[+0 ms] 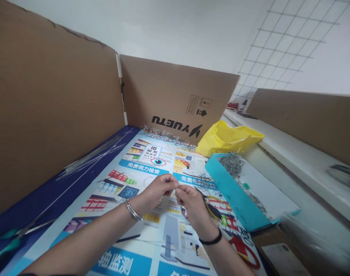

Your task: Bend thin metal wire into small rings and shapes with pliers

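The left hand [160,188] and right hand [193,203] meet above the middle of the printed poster [111,191], each thumb and forefinger pinched together, any clamped item too small to identify, with tangled metal wires [234,165] in the turquoise tray [235,197] along the poster's right edge.

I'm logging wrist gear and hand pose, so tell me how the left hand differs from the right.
The left hand wears a silver bangle; the right hand wears a black band. The left forearm enters from the lower left; the right forearm enters from the bottom, right of centre. Both hands pinch thumb against finger, fingertips close together above the printed sheet.
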A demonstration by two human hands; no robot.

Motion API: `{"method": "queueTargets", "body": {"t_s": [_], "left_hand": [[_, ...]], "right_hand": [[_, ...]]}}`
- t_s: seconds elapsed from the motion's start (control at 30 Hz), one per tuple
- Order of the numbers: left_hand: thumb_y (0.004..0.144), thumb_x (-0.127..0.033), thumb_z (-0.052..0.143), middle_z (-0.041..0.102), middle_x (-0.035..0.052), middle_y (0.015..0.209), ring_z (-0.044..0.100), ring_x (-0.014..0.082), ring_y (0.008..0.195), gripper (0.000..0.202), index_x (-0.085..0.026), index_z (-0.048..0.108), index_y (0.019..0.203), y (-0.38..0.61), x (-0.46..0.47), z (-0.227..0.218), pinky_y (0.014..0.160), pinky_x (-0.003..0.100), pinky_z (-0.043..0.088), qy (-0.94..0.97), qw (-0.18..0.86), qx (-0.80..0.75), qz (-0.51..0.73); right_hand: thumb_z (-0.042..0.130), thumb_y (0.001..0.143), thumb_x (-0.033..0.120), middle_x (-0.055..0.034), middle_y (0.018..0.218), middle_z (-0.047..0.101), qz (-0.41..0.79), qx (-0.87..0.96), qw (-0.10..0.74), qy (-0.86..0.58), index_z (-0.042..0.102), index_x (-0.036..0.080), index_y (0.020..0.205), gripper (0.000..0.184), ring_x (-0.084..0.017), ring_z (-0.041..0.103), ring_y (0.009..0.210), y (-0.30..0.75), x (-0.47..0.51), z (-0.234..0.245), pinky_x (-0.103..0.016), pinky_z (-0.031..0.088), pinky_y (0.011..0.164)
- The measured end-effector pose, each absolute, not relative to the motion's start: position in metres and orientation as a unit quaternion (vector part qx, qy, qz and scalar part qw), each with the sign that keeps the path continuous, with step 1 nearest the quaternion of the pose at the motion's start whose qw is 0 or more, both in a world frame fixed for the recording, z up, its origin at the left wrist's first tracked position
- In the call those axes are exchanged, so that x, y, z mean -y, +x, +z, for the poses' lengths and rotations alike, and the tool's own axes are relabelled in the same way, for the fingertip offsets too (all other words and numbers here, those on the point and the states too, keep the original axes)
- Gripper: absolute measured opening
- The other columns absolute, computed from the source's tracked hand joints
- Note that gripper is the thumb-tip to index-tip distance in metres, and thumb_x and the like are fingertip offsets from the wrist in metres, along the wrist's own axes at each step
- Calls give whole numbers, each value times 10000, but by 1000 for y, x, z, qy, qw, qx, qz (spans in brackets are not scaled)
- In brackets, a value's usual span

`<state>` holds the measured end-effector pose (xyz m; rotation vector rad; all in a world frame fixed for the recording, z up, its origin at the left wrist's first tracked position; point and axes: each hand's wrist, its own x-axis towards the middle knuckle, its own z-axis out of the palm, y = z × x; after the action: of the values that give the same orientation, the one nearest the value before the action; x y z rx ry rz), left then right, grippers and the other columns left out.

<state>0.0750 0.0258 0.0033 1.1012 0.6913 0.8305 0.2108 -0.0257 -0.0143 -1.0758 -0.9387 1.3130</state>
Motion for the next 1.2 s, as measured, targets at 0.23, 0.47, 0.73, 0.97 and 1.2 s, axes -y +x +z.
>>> {"method": "queueTargets", "body": {"t_s": [0.23, 0.47, 0.73, 0.97, 1.2], "left_hand": [[681, -294, 702, 498, -45, 614, 394, 62, 518, 202, -147, 564, 695, 78, -20, 2, 513, 210, 280, 501, 710, -317, 380], [722, -286, 630, 502, -48, 587, 402, 73, 492, 154, -154, 554, 707, 80, -18, 17, 486, 215, 302, 548, 624, -356, 429], [760, -222, 538, 549, -45, 659, 395, 77, 511, 73, -180, 516, 705, 79, -19, 13, 518, 218, 330, 601, 566, -358, 436], [776, -220, 519, 542, -41, 654, 440, 107, 584, 86, -191, 515, 695, 75, -18, 21, 605, 233, 362, 647, 528, -351, 425], [777, -260, 535, 561, -31, 656, 434, 104, 565, 108, -186, 521, 701, 73, -19, 22, 576, 228, 355, 633, 550, -346, 420]], "right_hand": [[679, 703, 310, 28, 575, 523, 569, 397, 570, -441, 566, 175, 628, 191, -99, 406, 552, 206, 29, -19, -253, 303, 559], [663, 716, 342, 17, 587, 528, 571, 408, 559, -440, 586, 176, 665, 190, -109, 403, 552, 203, 31, -19, -264, 289, 555], [667, 703, 342, 25, 582, 511, 548, 428, 555, -456, 577, 178, 660, 191, -112, 397, 570, 203, 32, -19, -263, 298, 569], [645, 701, 302, 34, 560, 489, 532, 451, 546, -464, 565, 181, 634, 160, -108, 385, 559, 200, 34, -11, -253, 288, 560], [632, 707, 286, 42, 563, 470, 530, 468, 535, -463, 545, 186, 627, 155, -103, 373, 553, 203, 34, -14, -251, 285, 556]]}}
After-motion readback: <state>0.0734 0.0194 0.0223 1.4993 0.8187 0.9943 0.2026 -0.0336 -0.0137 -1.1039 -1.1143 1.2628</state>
